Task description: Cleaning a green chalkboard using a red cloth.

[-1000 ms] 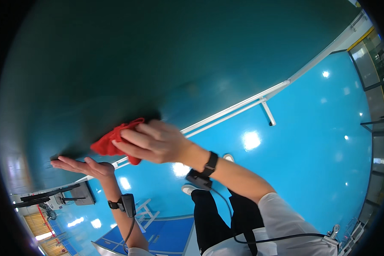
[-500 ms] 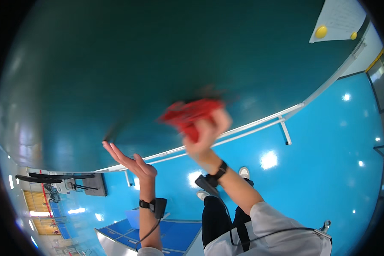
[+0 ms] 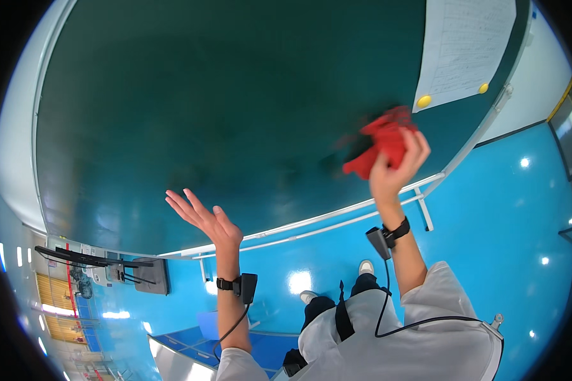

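In the head view, the right hand (image 3: pixel 394 174) has its fingers closed around a bunched red cloth (image 3: pixel 382 138), which lies mostly beyond and to the left of them, over the dark green board (image 3: pixel 222 95). The cloth is blurred at its edges, and a dark shadow lies on the board to the left of it.

The left hand (image 3: pixel 213 223) is empty, its fingers stretched out and spread wide, the thumb apart; I cannot tell whether the fingertips touch the board.

Just above the right fingers, a white sheet (image 3: pixel 467 47) is fixed to the board by two yellow round magnets (image 3: pixel 424 101). Its lower left corner stands right beside the cloth's upper edge, in the way on that side; whether they touch is unclear.

Below both sets of fingers runs the board's white rail (image 3: pixel 337 213), and beneath that the glossy blue floor (image 3: pixel 483 247). Behind each hand, a black device (image 3: pixel 248 289) is strapped to the wrist, and a cable (image 3: pixel 419 321) trails back from the right one. Below and left of the left fingers stands a dark flat-bedded machine (image 3: pixel 152 275); farther below is blue furniture (image 3: pixel 267 346).
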The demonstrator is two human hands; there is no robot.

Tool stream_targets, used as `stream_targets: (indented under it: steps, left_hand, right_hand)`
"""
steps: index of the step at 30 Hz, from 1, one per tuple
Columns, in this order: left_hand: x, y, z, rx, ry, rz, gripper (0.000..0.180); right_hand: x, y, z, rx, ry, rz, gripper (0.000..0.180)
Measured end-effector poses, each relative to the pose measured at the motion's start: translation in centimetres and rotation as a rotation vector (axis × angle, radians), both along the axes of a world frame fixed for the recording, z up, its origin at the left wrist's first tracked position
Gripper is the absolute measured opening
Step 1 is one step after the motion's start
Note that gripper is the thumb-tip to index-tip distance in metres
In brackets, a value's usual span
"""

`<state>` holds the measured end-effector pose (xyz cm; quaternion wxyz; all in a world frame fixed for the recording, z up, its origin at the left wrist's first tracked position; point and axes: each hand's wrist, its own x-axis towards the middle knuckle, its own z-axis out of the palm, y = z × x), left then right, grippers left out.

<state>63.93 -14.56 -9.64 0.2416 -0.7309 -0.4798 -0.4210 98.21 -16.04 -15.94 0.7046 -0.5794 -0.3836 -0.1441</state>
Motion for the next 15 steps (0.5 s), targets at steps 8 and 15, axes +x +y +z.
stream_targets:
  steps: [8, 15]
  left_hand:
    - [2.8, 1.6, -0.1, 0.027, -0.149, 0.061, 0.065]
    - [0.5, 4.2, 2.9, 0.263, -0.214, 0.02, 0.07]
  right_hand:
    - [-6.9, 1.2, -0.8, 0.102, -0.179, 0.176, 0.055]
    - [-4.0, 0.4, 4.2, 0.067, -0.4, 0.285, 0.052]
